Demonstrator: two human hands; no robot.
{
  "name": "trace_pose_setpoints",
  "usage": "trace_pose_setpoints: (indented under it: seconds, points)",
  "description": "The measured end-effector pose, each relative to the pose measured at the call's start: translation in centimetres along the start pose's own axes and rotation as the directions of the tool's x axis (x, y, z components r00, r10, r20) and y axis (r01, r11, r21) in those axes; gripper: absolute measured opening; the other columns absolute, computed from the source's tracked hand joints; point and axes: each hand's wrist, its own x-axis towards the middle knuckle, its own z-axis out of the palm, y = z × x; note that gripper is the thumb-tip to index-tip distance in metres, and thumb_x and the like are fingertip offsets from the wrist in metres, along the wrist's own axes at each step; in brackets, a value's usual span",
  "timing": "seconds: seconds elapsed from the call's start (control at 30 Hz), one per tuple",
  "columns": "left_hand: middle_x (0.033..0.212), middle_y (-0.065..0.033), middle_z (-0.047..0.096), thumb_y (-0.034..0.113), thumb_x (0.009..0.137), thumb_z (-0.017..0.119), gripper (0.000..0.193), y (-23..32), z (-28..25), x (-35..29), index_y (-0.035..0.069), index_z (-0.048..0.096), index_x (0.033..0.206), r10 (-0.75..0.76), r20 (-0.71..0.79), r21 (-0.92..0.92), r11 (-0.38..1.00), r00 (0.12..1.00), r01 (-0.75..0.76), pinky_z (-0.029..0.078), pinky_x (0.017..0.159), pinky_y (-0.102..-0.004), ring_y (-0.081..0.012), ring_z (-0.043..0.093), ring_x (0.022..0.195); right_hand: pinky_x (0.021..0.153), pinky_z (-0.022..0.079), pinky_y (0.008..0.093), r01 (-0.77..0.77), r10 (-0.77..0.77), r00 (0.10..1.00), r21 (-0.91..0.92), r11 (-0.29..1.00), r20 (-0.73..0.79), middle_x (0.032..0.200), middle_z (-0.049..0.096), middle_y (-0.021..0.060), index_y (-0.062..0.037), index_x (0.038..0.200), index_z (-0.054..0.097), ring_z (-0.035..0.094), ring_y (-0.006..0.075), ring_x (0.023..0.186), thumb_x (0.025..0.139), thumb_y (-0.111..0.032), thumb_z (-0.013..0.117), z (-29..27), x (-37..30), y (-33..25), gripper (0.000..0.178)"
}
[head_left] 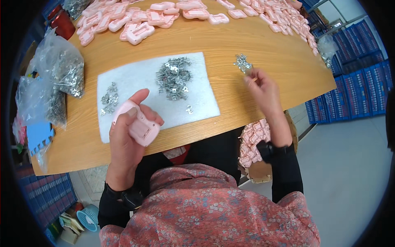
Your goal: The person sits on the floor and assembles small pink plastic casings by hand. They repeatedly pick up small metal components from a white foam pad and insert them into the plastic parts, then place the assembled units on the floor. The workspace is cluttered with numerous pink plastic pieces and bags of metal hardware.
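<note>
My left hand (126, 142) is wrapped round a pale pink plastic housing (142, 125). Its hollow side with a rectangular battery compartment faces up, and it is held above the near left part of a white felt mat (138, 70). At the right, my right hand (263, 89) has its thumb and fingertips together at the edge of a small pile of shiny metal contact plates (242, 64); whatever they pinch is too small to make out. On the mat lie a big heap of metal spring contacts (174, 78), a smaller group of metal pieces (110, 99) and a lone contact plate (189, 109).
Many pink housings (140, 33) are piled along the table's far side. Clear bags of metal parts (68, 68) and a red canister (61, 22) stand at the left. Below the right edge is a basket of pink pieces (255, 142); blue stacks (354, 90) line the floor beyond.
</note>
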Motion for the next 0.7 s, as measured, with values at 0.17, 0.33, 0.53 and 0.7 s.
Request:
trace_pose_setpoints:
  seconds: [0.17,0.33,0.53,0.7]
  points:
    - [0.081,-0.0096,0.062,0.020,0.091,0.047,0.047,-1.1,-0.2,0.2,-0.005,0.053,0.130,-0.042,-0.032,0.070,0.997,0.999,0.045,0.052,0.078,-0.0373,-0.0234,0.064,0.082,0.073,0.051,0.0354,0.250,-0.285,0.945,-0.204,0.946,-0.161,0.093,0.067,0.0104,-0.0043,0.112,0.068,0.064,0.0226,0.082,0.087,-0.020,0.072,-0.2,5.8,5.2,0.029]
    - [0.081,-0.0089,0.062,0.019,0.091,0.047,0.046,-1.1,-0.2,0.0,-0.005,0.054,0.129,-0.052,-0.033,0.146,0.988,0.998,0.056,0.053,0.080,-0.0378,-0.0222,0.063,0.081,0.074,0.051,0.0390,0.399,-0.387,0.917,-0.212,0.892,0.097,0.091,0.064,0.0111,-0.0051,0.102,0.070,0.064,0.0260,0.083,0.086,-0.016,0.071,1.7,5.5,2.3,0.020]
    - [0.082,-0.0083,0.061,0.019,0.091,0.047,0.045,-1.1,-0.1,0.2,-0.006,0.054,0.128,-0.081,-0.014,0.143,0.986,0.997,0.082,0.055,0.085,-0.0395,-0.0205,0.063,0.084,0.066,0.050,0.0293,0.244,-0.242,0.968,0.035,0.969,-0.061,0.082,0.065,0.0087,-0.0037,0.098,0.070,0.060,0.0164,0.071,0.086,-0.009,0.069,0.7,5.8,2.2,0.013]
    - [0.083,-0.0077,0.060,0.019,0.091,0.047,0.045,-0.9,0.1,0.4,-0.005,0.053,0.129,-0.119,-0.007,0.121,0.986,0.993,0.119,0.056,0.084,-0.0408,-0.0200,0.062,0.084,0.065,0.050,0.0288,0.237,-0.238,0.971,0.063,0.969,0.011,0.083,0.068,0.0096,-0.0028,0.100,0.070,0.061,0.0151,0.071,0.087,-0.011,0.070,0.3,5.5,2.4,0.015]
